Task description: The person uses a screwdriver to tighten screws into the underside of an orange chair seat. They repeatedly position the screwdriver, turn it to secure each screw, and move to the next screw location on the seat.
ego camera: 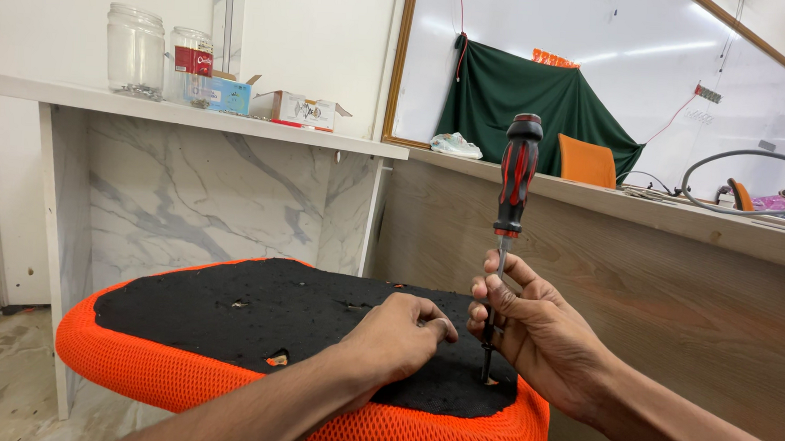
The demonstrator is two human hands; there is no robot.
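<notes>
**Screwdriver stands upright on upturned seat**

Hands at work on a chair seat: from my remote feed, I see the seat [224, 364] lying upside down, its black underside facing up and an orange mesh rim wrapping the edge. My right hand [530, 331] is closed around the metal shaft of a screwdriver [511, 218], fingers pinching it low, just above the tip. The tool stands nearly vertical, its red-and-black handle free above the hand, its tip touching the black underside near the seat's right edge. My left hand [400, 337] rests curled on the black surface just beside the right one, knuckles up (I cannot tell whether it holds anything small beneath the fingers). Behind the seat runs a white marble-patterned counter [192, 116] carrying two clear jars [135, 50] and small cardboard boxes [295, 110]. To the right, a wooden ledge [679, 218] sits under a large mirror [597, 70], which reflects a green cloth and an orange chair.
</notes>
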